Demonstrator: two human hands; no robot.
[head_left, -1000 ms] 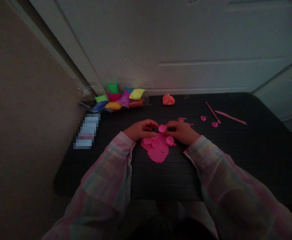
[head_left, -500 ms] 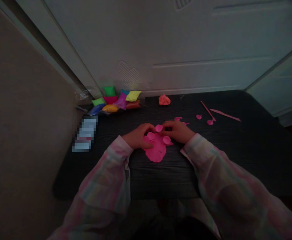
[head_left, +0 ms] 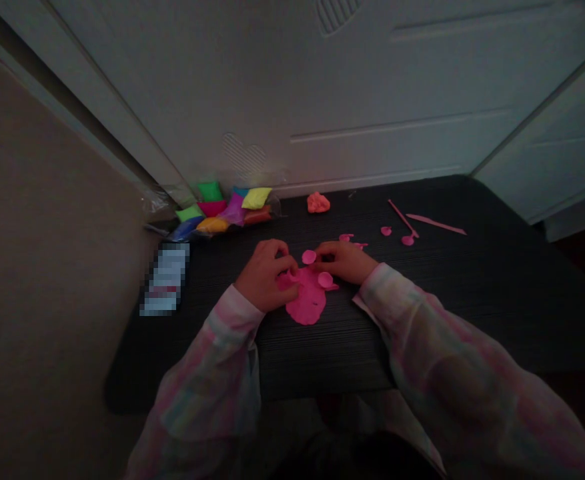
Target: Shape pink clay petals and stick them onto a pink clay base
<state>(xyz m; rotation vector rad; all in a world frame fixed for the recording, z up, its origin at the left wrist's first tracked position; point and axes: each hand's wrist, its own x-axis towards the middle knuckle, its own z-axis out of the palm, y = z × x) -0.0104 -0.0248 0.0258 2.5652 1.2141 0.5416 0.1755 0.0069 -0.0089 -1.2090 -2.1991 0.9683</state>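
Note:
A flattened sheet of pink modelling clay [head_left: 306, 303] lies on the dark table, with a small dark mark on it. My left hand [head_left: 266, 277] is over the sheet's left side, thumb and fingers closed round a small pink clay piece [head_left: 291, 277] that they partly hide. At the sheet's far edge, the fingertips of my right hand [head_left: 346, 261] pinch a small round pink clay cup [head_left: 309, 257]. Just below that hand sits another pink clay cup [head_left: 325, 279], at the right edge of the sheet. Small pink clay scraps [head_left: 346, 237] lie behind my right hand.
A clear bag of colourful clay packets [head_left: 235, 210] lies at the back left, with a phone [head_left: 166, 279] nearer me. An orange clay lump [head_left: 318, 203] is at the back. Two pink tools, a stick [head_left: 402, 217] and a knife [head_left: 436, 223], lie right, near small pink pieces [head_left: 385, 231].
My left hand has lifted and turned, closing on a small pink piece at the sheet's left. The right hand keeps its pinch on the cup. The whole view has shifted slightly.

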